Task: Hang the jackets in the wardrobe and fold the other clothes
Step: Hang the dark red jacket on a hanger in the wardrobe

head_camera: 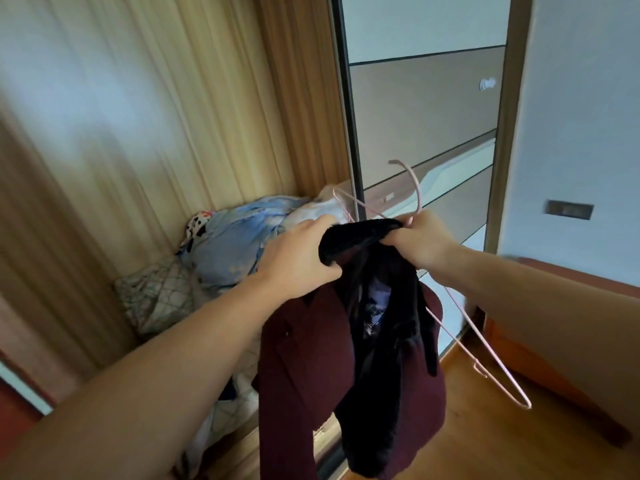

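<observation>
- Both hands are raised in front of the open wardrobe, working on one garment: the left hand point(300, 255) grips the dark fuzzy collar from the left, fingers curled round it, and the right hand point(420, 240) bunches the collar's other end while also pinching the neck of a pink wire hanger point(467, 323).
- Below the hands hangs the maroon jacket point(304, 368), its dark lining point(377, 341) turned outward between the lapels.
- One hanger arm slants down and to the right of the right hand, outside the cloth, so the jacket does not look seated on it yet; the other arm pokes out behind the collar.
- To do this step well, I would judge: spread the collar with the left hand, feed each hanger arm into a shoulder in turn, and keep the hook above the collar.
- Beyond the left hand, a heap of pale blue and checked clothes point(239, 244) lies inside the wardrobe.
- Past the right hand stands the sliding mirrored door point(426, 109).
</observation>
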`<state>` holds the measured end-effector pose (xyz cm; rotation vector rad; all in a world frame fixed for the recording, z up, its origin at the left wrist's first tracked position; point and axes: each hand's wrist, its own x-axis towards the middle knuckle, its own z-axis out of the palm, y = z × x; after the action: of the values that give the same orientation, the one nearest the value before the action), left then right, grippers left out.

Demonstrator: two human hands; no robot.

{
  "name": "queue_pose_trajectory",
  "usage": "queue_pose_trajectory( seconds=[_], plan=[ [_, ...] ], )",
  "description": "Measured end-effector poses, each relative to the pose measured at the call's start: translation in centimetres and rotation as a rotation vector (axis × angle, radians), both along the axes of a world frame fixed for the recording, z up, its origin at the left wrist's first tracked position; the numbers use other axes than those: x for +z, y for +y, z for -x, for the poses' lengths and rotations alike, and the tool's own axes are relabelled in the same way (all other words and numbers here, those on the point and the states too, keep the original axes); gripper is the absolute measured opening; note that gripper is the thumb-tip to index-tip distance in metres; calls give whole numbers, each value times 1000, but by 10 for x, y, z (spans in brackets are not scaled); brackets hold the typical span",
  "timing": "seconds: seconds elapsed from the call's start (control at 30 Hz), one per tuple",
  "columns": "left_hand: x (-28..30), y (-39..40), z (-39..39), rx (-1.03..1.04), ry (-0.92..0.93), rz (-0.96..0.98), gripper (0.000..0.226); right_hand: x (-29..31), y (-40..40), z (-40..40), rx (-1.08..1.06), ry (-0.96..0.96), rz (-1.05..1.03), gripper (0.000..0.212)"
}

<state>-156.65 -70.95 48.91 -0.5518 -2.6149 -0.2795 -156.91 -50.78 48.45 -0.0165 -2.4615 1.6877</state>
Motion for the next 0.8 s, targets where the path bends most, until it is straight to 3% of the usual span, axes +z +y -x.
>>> queue_pose_trajectory(
  seconds=[0.07,0.17,0.27,0.33,0.43,0.5,0.63,0.7,0.8],
  plan=[
    [-19,2,-10,50,191,52,82,15,-2,-2,-31,23,17,17],
    [-48,21,-25,123,333,59,116,32,2,-5,-75,40,75,19],
    [-63,37,-28,207,380,84,118,35,15,-9,-87,41,53,6],
    [-64,39,-25,236,355,122,113,31,28,-12,-81,24,20,16],
    [-60,40,-19,197,241,93,86,26,50,-20,-67,36,-77,16],
    [-55,43,-15,108,140,-64,67,25,65,-26,-79,59,-108,12],
    [-42,49,-6,-101,-293,-410,7,19,103,-34,-72,85,-175,13],
    [-39,58,-6,-127,-472,-507,6,10,123,-37,-82,70,-193,11],
    [-32,76,-9,-118,-745,-812,7,-10,143,-45,-101,8,-250,19]
  ],
)
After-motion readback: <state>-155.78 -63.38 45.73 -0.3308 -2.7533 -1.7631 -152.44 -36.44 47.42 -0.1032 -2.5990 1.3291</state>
